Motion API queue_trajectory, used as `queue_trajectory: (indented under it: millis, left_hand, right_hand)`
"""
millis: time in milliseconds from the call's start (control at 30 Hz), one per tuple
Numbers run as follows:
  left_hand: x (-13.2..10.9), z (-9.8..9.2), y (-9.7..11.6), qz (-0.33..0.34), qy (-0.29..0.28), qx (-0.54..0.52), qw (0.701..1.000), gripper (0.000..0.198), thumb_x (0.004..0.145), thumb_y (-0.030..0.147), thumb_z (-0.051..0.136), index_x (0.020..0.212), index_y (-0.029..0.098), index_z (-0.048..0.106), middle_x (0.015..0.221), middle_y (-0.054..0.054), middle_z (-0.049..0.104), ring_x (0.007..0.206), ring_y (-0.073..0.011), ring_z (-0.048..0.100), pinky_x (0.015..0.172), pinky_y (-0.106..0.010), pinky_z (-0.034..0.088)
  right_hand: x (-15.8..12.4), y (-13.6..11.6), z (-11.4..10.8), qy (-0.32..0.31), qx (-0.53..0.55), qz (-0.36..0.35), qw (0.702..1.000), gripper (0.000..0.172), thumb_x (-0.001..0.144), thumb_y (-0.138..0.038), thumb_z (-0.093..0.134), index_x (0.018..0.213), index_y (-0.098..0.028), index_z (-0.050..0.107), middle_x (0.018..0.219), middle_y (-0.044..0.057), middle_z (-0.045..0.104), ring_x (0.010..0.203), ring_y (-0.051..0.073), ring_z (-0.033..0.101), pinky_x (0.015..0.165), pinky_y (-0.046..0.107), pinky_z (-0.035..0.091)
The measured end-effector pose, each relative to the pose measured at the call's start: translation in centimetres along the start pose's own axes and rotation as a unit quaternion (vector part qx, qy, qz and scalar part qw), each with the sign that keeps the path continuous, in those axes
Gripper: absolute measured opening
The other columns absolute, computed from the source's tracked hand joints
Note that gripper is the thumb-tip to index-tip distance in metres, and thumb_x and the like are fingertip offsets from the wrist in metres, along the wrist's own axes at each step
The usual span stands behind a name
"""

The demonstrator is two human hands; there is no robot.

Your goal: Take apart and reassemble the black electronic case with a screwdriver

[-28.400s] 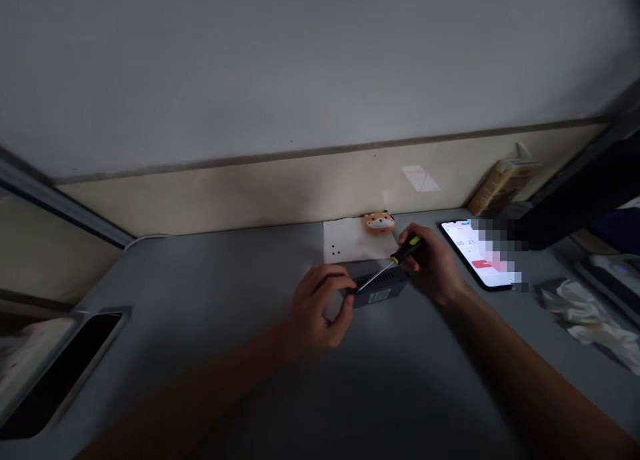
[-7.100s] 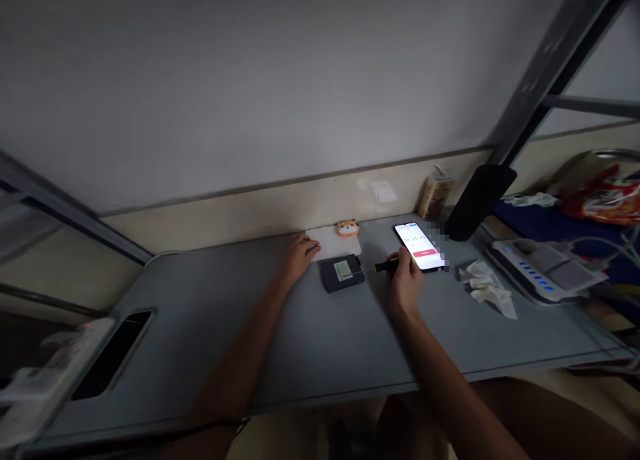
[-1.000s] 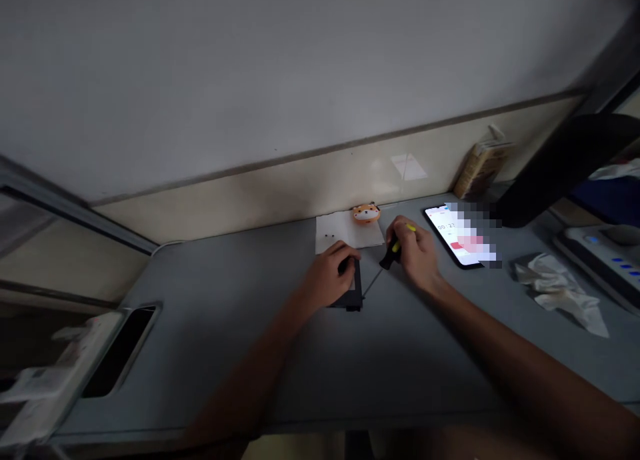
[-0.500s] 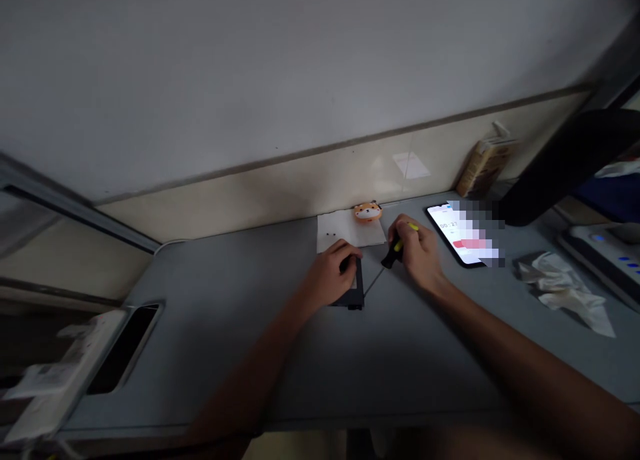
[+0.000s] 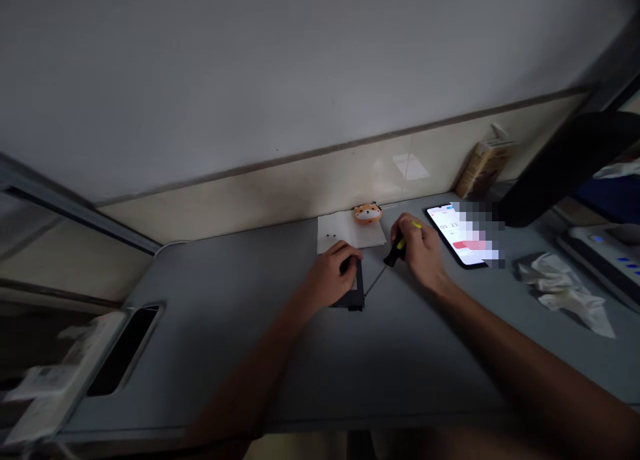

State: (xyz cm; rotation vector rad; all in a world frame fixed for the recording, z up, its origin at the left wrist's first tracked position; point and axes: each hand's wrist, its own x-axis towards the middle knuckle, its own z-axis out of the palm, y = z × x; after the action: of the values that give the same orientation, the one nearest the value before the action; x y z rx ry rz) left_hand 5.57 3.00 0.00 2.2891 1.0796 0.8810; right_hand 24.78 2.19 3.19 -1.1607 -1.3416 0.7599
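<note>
On the grey desk, a flat black device [image 5: 357, 293] lies partly covered by my left hand [image 5: 334, 273], whose curled fingers hold it down. My right hand [image 5: 417, 250] is closed round a black and yellow screwdriver [image 5: 395, 252]. The thin shaft slants down to the left, and its tip meets the right edge of the device near the lower corner. Behind my left hand, several tiny dark pieces, probably screws, lie on a white paper [image 5: 327, 230]. An orange and white animal-face figure [image 5: 368, 213] sits on the paper's right part.
A lit phone [image 5: 453, 237] showing a timer lies right of my right hand. Crumpled tissue [image 5: 565, 290] and a white power strip [image 5: 607, 257] are farther right. A carton [image 5: 483, 167] stands by the wall. The desk [image 5: 215, 327] has a slot [image 5: 125, 350] at left.
My right hand and the screwdriver handle have shifted very slightly to the right. The screwdriver tip stays at the device's edge. My left hand is nearly still.
</note>
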Motion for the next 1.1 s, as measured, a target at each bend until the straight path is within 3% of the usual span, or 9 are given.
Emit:
queue_trajectory:
  millis: [133,1100]
  left_hand:
    - [0.11,0.02,0.11,0.0,0.001,0.002,1.0,0.021,0.091,0.006,0.05,0.093,0.022,0.063,0.097,-0.003,0.066,0.094,-0.0165,0.066,0.09,-0.031,0.054]
    - [0.08,0.02,0.07,-0.007,-0.003,0.001,1.0,0.021,0.091,0.009,0.049,0.095,0.023,0.065,0.097,-0.003,0.066,0.094,-0.0173,0.065,0.087,-0.032,0.054]
  right_hand:
    - [-0.13,-0.06,0.11,-0.02,0.001,-0.006,1.0,0.041,0.093,-0.05,0.044,0.061,-0.025,0.048,0.056,-0.002,0.045,0.053,0.015,0.042,0.056,0.03,0.04]
    - [-0.4,-0.24,0.23,-0.014,0.006,-0.001,1.0,0.04,0.092,-0.049,0.044,0.06,-0.025,0.048,0.055,-0.003,0.045,0.052,0.014,0.041,0.054,0.03,0.039]
